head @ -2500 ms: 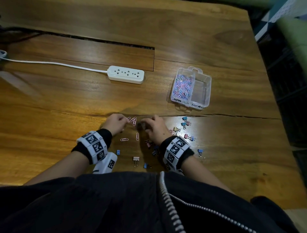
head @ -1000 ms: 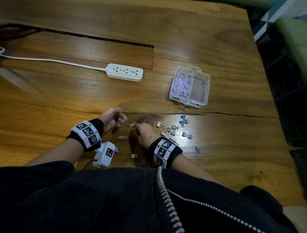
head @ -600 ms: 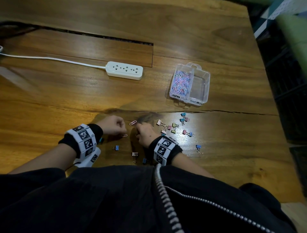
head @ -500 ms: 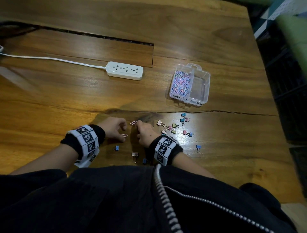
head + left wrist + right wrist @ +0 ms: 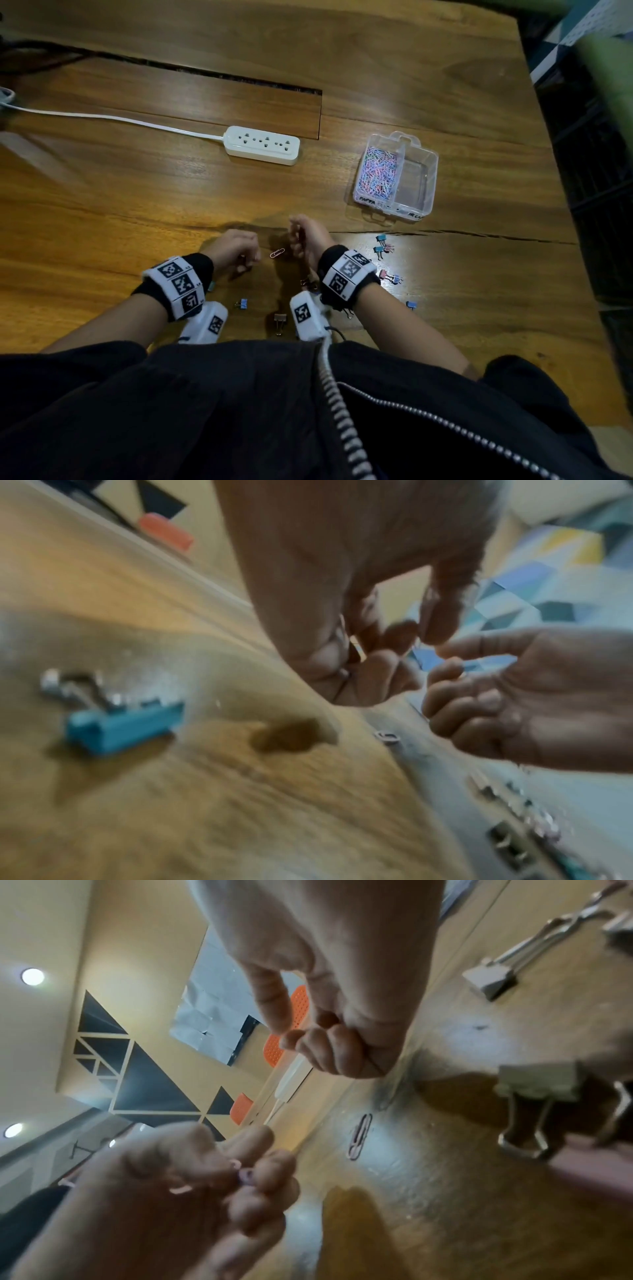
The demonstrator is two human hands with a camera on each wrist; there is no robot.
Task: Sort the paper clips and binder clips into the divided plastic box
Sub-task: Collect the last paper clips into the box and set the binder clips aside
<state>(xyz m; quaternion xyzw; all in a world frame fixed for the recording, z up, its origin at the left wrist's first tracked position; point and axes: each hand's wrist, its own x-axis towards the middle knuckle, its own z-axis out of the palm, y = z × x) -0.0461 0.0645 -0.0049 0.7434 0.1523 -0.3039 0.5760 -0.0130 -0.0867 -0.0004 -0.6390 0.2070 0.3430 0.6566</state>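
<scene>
Wooden tabletop (image 5: 137,205), dark-grained and crossed by a long crack, is seen from above with both hands near its front edge. Left hand (image 5: 234,248) is curled, and small pink paper clips (image 5: 178,1190) are seen pinched among its fingers in the right wrist view. Right hand (image 5: 306,236) is also curled, thumb tip met by the forefinger; whether anything is held in it cannot be told. Between the two hands, a single pink paper clip (image 5: 277,253) is left lying flat on the wood. Just below the wrists, a blue binder clip (image 5: 242,303) and a brown binder clip (image 5: 280,320) are found, and more binder clips (image 5: 383,245) in blue and pink are scattered to the right of the right wrist. Farther back and to the right, the divided plastic box (image 5: 430,178) is placed, its left compartment filled with coloured paper clips and its right compartment clear. A white power strip (image 5: 262,145) with its cord is laid well apart to the left of the box.
</scene>
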